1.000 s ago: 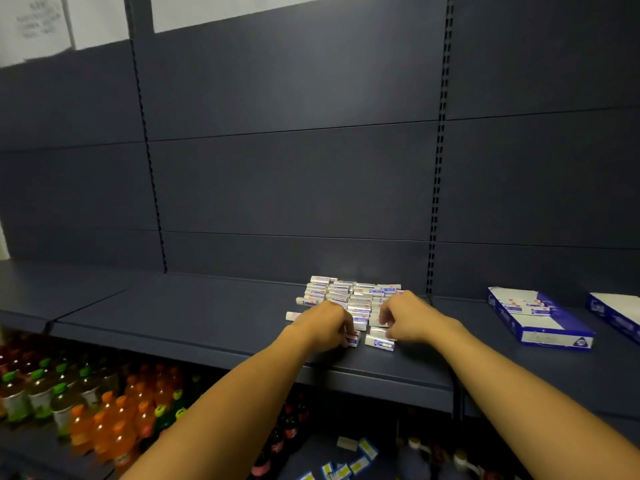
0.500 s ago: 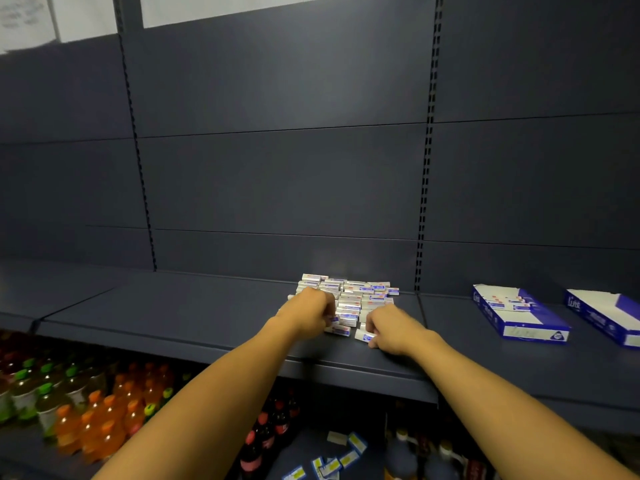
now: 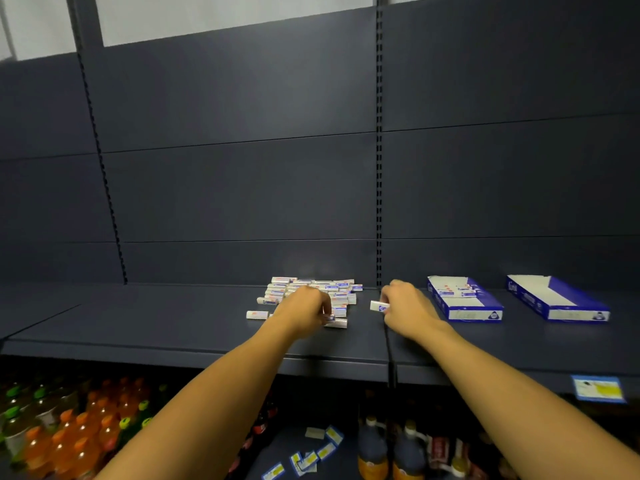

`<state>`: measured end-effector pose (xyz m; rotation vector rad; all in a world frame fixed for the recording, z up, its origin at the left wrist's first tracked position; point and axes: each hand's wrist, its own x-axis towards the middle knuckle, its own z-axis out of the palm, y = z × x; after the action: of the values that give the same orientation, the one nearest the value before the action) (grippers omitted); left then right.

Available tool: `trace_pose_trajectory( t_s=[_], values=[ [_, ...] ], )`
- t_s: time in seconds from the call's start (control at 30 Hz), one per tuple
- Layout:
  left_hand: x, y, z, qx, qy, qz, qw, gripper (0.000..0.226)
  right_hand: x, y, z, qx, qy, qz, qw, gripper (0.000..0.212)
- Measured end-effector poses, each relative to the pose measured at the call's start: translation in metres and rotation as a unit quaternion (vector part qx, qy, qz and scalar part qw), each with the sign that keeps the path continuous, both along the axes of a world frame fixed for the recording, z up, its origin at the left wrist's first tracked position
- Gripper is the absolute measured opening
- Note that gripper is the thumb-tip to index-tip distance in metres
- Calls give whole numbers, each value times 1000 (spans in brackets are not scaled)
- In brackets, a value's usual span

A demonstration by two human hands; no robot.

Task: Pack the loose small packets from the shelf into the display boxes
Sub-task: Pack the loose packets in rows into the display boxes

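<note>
A pile of small white packets [image 3: 313, 289] lies on the dark shelf [image 3: 173, 327]. My left hand [image 3: 304, 311] sits curled over the pile's front edge, gripping packets. My right hand [image 3: 405, 308] has lifted off to the right and pinches one white packet [image 3: 378, 306]. To its right stands a blue and white display box [image 3: 465, 301] holding a few packets at its far end. A second blue display box [image 3: 557, 301] further right looks empty. One packet [image 3: 257, 314] lies alone left of the pile.
Below the shelf stand orange and green-capped drink bottles [image 3: 69, 431] at left and dark bottles [image 3: 391, 448] at centre. Loose price tags [image 3: 311, 455] lie on the lower level. A price label [image 3: 597, 389] is fixed to the shelf's front edge at right.
My right hand has left the pile with a packet and moved right toward the nearer display box. My left hand stays on the pile.
</note>
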<state>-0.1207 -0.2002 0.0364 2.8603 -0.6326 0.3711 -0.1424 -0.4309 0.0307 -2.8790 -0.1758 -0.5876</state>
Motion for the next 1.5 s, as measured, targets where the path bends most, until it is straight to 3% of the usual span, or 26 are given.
trace_pose_trajectory(
  t_s=[0.7, 1.03, 1.5],
  values=[
    [-52, -235, -8, -32, -17, 28, 999, 21, -72, -238, -1, -50, 6, 1, 999, 29],
    [-33, -263, -1, -87, -1, 30, 996, 22, -48, -272, -4, 1, 10, 14, 1000, 24],
    [62, -271, 16, -89, -30, -14, 995, 17, 36, -273, 15, 36, 10, -12, 999, 20]
  ],
)
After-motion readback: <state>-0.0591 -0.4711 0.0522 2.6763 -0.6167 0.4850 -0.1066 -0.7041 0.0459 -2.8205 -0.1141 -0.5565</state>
